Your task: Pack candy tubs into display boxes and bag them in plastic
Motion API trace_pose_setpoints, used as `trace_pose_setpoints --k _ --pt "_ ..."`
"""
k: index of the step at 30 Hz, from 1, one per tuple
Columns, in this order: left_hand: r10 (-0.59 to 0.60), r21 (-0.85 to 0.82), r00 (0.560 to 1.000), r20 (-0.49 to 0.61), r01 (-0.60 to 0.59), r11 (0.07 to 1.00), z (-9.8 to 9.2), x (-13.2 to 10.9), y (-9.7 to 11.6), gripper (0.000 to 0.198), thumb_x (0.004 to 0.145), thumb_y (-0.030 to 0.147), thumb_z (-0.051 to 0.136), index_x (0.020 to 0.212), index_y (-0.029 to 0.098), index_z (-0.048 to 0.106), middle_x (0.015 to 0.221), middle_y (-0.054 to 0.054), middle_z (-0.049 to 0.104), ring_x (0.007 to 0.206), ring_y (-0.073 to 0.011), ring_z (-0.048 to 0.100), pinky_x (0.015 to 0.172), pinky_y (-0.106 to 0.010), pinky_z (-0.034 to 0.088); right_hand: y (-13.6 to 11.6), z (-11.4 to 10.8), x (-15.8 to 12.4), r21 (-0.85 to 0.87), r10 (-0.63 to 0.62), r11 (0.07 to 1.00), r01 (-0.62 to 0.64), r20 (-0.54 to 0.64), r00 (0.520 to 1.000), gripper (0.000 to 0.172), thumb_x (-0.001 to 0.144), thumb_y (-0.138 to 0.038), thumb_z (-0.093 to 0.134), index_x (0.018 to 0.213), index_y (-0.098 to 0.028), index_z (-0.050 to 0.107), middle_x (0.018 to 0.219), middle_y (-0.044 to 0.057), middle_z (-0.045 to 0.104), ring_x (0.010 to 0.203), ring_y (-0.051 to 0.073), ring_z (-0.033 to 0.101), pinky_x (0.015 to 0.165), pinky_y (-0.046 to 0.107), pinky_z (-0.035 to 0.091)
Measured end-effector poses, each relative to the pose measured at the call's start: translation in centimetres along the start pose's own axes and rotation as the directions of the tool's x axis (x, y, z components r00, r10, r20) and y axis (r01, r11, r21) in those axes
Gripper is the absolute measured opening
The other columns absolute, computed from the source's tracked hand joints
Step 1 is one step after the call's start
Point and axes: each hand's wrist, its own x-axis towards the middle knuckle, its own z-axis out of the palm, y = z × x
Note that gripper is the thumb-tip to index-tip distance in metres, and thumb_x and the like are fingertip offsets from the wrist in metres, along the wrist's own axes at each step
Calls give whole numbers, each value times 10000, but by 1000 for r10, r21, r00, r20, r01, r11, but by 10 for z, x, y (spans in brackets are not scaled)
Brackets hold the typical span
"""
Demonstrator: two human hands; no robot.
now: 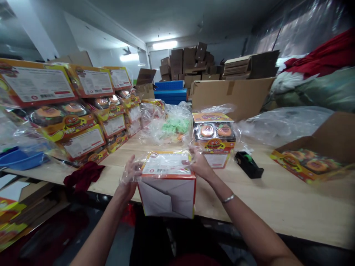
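Note:
A printed cardboard box (168, 190) stands at the table's front edge, its plain white folded flaps towards me. Clear plastic bag (166, 159) lies crumpled over its printed top and out past both sides. My left hand (130, 175) is at the box's left side, fingers closed on the film. At the upper right edge, my right hand (201, 162) grips the film with bent fingers; its fingertips are partly hidden. Just behind that hand sits a burger-toy display box (215, 142), also in clear plastic.
Stacked burger-toy boxes (91, 114) line the left side. A tape dispenser (249, 165) and an open display box (305, 160) lie to the right. Green pieces in plastic (174, 125) sit behind, before a large carton (230, 96). A dark red cloth (83, 176) hangs at the left edge.

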Motion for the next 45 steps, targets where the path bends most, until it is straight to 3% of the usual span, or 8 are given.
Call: trace_pose_setpoints --k 7,12,14,16,21,29,40,45 --pt "225 315 974 20 -220 923 21 28 23 381 514 394 819 779 150 699 967 -98 686 866 -221 610 752 -303 470 0 8 40 -233 -205 953 195 -17 979 115 701 -291 634 737 -190 590 782 12 540 803 179 516 755 305 419" --pt "262 315 956 132 -292 903 33 40 34 416 481 388 847 744 190 594 711 -4 642 671 -159 570 676 -273 443 -7 11 55 -171 -45 983 75 171 984 565 556 -251 740 1088 -169 571 849 -20 548 706 135 493 641 249 397" --pt "266 360 949 166 -310 880 33 46 37 436 445 378 857 754 191 613 628 20 604 608 -149 536 629 -262 421 -8 11 60 -210 -50 972 106 257 965 435 579 -258 717 989 -164 606 692 -64 482 619 115 432 588 233 340" --pt "323 401 936 141 -352 846 32 54 42 387 492 440 825 710 185 632 632 4 612 607 -149 522 608 -259 406 -10 8 65 -233 -115 959 160 196 974 191 674 -336 651 752 -173 587 595 -68 413 586 108 390 570 235 294" --pt "437 290 897 -67 -401 869 41 75 75 329 704 493 679 672 172 616 651 -24 642 622 -141 571 613 -243 427 -38 -11 84 -180 -244 957 226 -86 966 327 787 -474 541 632 -186 539 592 -29 461 583 124 410 569 254 301" --pt "591 249 807 -24 -567 785 58 69 131 245 761 399 678 676 173 634 597 -8 637 544 -130 590 526 -209 462 -92 -17 99 -203 -380 910 361 -60 923 327 790 -479 582 714 -171 659 652 20 595 609 155 494 585 268 353" --pt "395 264 919 17 -385 884 16 92 139 258 693 378 757 757 136 696 680 -89 718 639 -180 678 606 -255 522 -87 -20 143 -202 -288 945 257 -143 947 315 672 -474 702 633 -185 581 569 -26 459 569 140 397 567 274 326" --pt "331 264 940 80 -340 903 21 95 138 298 666 403 787 737 128 693 658 -93 706 577 -177 648 604 -280 510 -122 24 108 -593 -725 637 492 -244 644 169 893 -244 504 872 -153 644 856 93 594 816 230 516 778 366 408"
